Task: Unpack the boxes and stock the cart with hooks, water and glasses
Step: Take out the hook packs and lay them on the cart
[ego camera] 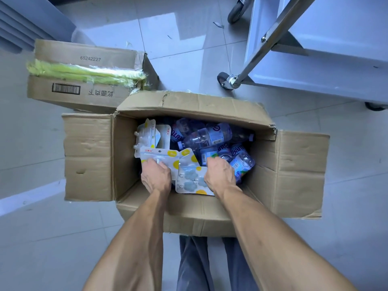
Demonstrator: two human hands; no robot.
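The tiled floor (184, 49) carries everything here. At the upper right stands the cart (327, 66), a pale shelf on a steel frame with castors; the part of it in view holds no stock, so the loading looks barely begun, if begun at all.

Directly below the camera sits the open cardboard box (289, 164), its 4 flaps folded outward. It is still well filled. The water bottles (210, 135) lie jumbled across its right and rear part, blue-labelled and mostly on their sides. The hook packs (161, 154), clear blister cards with yellow spots, are heaped along its left and front.

Behind it to the left is a second box (84, 59), still sealed with yellow-green tape (84, 73) across its seam. No glasses show anywhere; they may be inside it, though that is only a guess.

Both hands are down in the open box. The left hand (156, 175) has its fingers curled over the lower edge of 1 hook pack and grips it. The right hand (219, 175) is curled in among the bottles just beside another hook card (192, 182); its fingers are hidden, so I cannot tell what it holds, if anything.

By this view, the hooks and water still have to go across to the cart, and the second box is not yet opened.
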